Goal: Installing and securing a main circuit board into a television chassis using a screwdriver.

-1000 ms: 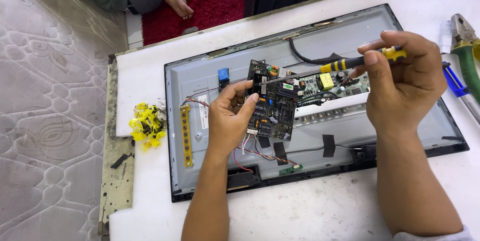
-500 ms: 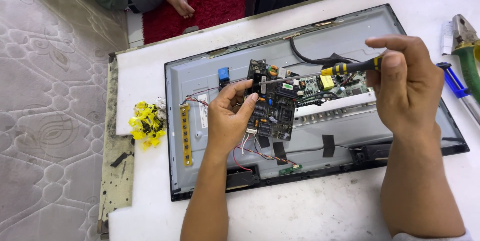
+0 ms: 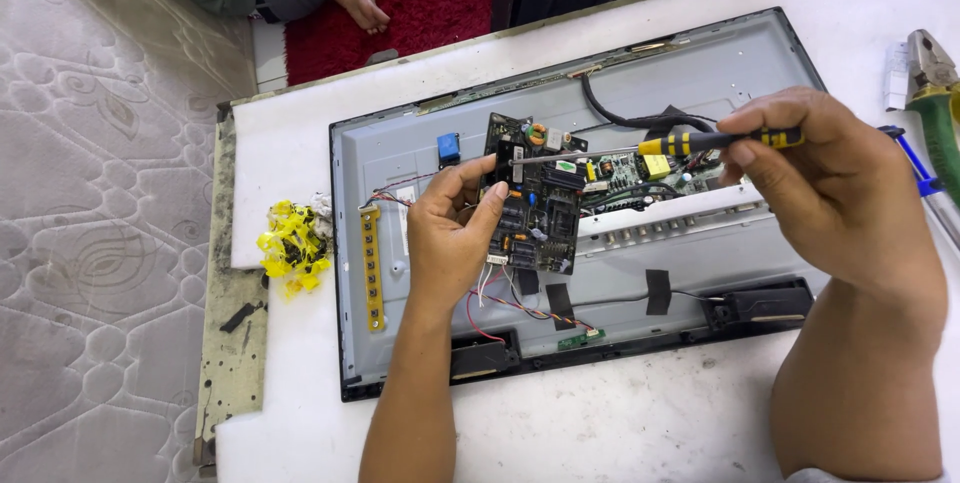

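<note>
On the white bench lies an opened flat-panel TV chassis (image 3: 700, 73), back off, grey metal inside. Left hand (image 3: 450, 238) closed round the left edge of a dark circuit board (image 3: 535, 208), thumb and fingers pinching it so it stands tilted up off the chassis. Right hand (image 3: 830, 178) closed on a yellow-and-black screwdriver (image 3: 690, 143), shaft running left w/ tip at the board's top edge.

Risks, as I judge them: board is lifted while red/white/blue wires (image 3: 505, 298) hang from its lower edge down to a small green strip, so pulling further could strain or tear the connectors. Metal tip sits right among components – a slip could scratch traces or bridge contacts. Grip is by one edge only, so pressure from the tip could twist the board. A second green board (image 3: 650, 173) & thick black cable (image 3: 625, 118) lie just beside, easy to snag.

Labels etc: blue square part (image 3: 449, 148) upper left of chassis; narrow yellow strip (image 3: 371, 268) upright along the left side; small white label patch just right of it, text too small to tell; two black tape squares (image 3: 657, 291) below the pale bar. Heap of yellow scraps (image 3: 292, 246) left of chassis. Green-handled pliers (image 3: 935, 108) at far right, blue pen-like tool beside. Another person's legs at top edge on red rug
</note>
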